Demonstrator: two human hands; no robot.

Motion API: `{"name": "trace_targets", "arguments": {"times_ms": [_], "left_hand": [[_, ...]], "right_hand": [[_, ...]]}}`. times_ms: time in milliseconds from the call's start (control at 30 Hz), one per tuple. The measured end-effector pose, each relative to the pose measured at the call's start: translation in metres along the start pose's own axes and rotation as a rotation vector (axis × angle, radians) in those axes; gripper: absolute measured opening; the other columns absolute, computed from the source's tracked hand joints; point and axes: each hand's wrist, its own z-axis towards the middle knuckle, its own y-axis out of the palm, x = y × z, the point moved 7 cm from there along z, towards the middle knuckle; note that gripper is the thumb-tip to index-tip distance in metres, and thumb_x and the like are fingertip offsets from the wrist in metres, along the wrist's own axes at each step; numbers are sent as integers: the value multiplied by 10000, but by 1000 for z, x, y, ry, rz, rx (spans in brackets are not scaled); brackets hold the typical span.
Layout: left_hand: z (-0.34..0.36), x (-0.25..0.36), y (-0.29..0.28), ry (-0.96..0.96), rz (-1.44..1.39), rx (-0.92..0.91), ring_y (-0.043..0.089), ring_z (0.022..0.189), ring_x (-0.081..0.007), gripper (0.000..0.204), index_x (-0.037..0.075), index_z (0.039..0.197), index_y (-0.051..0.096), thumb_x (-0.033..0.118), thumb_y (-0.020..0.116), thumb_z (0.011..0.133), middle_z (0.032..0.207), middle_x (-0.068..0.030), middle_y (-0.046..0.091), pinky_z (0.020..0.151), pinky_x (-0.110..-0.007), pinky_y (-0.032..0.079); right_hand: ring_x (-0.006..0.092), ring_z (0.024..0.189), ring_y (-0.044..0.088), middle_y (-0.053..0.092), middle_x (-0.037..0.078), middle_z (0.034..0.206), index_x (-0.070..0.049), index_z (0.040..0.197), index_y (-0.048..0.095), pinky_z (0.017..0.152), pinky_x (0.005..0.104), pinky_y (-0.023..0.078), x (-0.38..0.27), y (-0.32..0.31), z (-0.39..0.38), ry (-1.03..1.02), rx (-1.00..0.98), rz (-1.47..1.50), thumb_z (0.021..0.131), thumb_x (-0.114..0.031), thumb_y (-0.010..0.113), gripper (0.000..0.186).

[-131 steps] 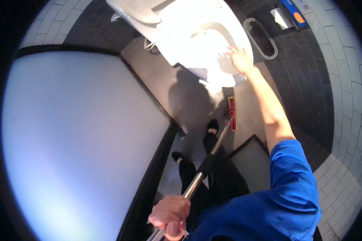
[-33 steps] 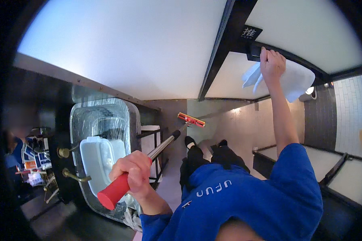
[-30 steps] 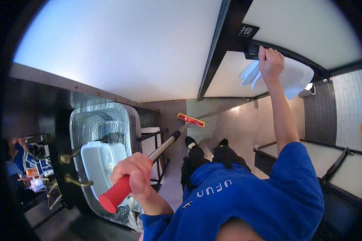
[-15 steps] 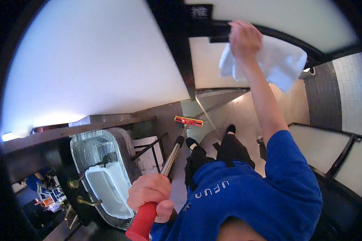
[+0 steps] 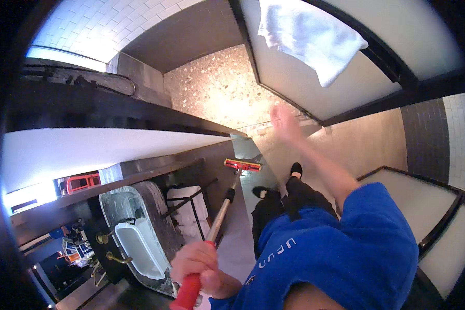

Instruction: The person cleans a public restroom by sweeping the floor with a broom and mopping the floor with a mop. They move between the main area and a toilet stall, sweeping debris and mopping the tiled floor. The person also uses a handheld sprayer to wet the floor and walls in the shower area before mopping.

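Observation:
My left hand [image 5: 196,266], low in the view, is closed round the red grip [image 5: 187,292] of a telescopic mop pole [image 5: 223,212]. Its red and yellow head [image 5: 243,166] rests on the floor by my feet. My right hand [image 5: 284,121] is blurred in mid-air below a white cloth [image 5: 312,36], not touching it; whether its fingers are open or closed is unclear. The cloth hangs over the black rail of a frosted door [image 5: 294,77] at the top right.
A doorway shows a terrazzo floor [image 5: 201,82] and tiled wall. At left stand a metal sink [image 5: 168,206] with a white plastic tub [image 5: 139,248], brass taps [image 5: 116,258] and a black rack [image 5: 188,199]. A frosted panel [image 5: 408,201] is at right.
The frosted door has swung open, revealing the terrazzo-floored space. My right hand has left the handle and cloth and dropped downward. My left hand still grips the mop.

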Motion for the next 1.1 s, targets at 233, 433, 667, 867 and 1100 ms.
{"name": "trace_targets", "arguments": {"times_ms": [233,433,667,867,1100], "left_hand": [[29,28,39,6,-128,-108,423,386,-112,328,89,629,436,214,651,843,491,-10,449,375,-244,371],[84,20,60,63,-261,-19,429,404,-135,313,68,650,445,220,540,907,515,-30,463,396,-268,360],[139,-16,94,119,-153,200,327,347,-97,345,113,640,374,262,386,950,444,7,354,364,-250,340],[187,-45,109,185,-167,238,310,359,-98,348,120,645,344,256,340,965,458,5,322,367,-259,331],[245,-97,100,179,15,488,285,376,-84,383,127,593,340,200,508,930,479,10,330,394,-222,264]], "right_hand": [[337,1080,523,544,149,1145,-107,1180,501,907,432,427,-100,104,-175,-410,-626,292,710,-299,721,553],[315,882,587,586,99,888,-143,964,537,744,434,474,-70,88,-115,-337,-817,240,724,-253,707,314],[319,762,646,665,107,735,-103,741,704,646,422,508,85,18,105,-170,-843,-486,681,-170,647,107],[355,1009,559,609,188,1057,-18,971,643,942,455,405,262,-159,248,267,291,-423,825,-149,551,217],[353,964,554,628,159,994,-27,889,648,904,462,413,226,-196,260,-1,42,-854,829,-246,569,241]]}}
